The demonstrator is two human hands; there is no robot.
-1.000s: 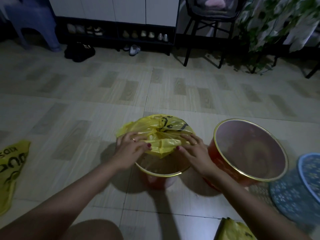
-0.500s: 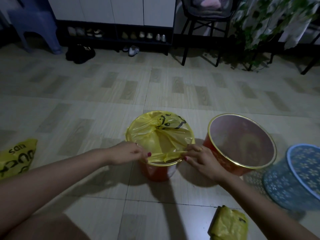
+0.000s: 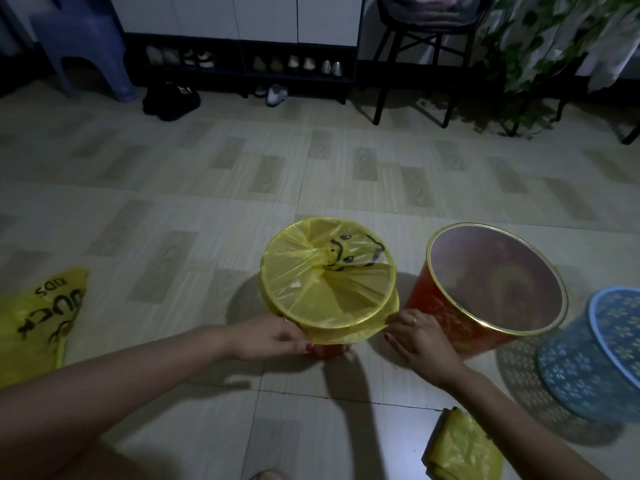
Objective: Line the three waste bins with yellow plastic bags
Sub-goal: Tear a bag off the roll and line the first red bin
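A small red bin (image 3: pixel 327 351) stands on the floor in the middle, and a yellow bag (image 3: pixel 325 282) with a black face print is stretched flat over its whole gold rim. My left hand (image 3: pixel 273 337) pinches the bag's hem at the bin's near left side. My right hand (image 3: pixel 415 336) pinches the hem at the near right side. A larger red bin (image 3: pixel 443 306) with a gold rim stands just right of it, tilted and unlined. A blue perforated bin (image 3: pixel 595 358) lies tilted at the far right.
A folded yellow bag (image 3: pixel 460 448) lies on the floor under my right forearm. Another yellow bag (image 3: pixel 34 323) with black lettering lies at the left edge. Further back are a shoe rack (image 3: pixel 242 64), a purple stool (image 3: pixel 79 46), a black chair (image 3: pixel 412 57) and plants (image 3: pixel 540 57).
Both hands have pulled the bag's hem toward me, down over the near rim. The bag now covers the whole opening, where it was bunched on the far half before.
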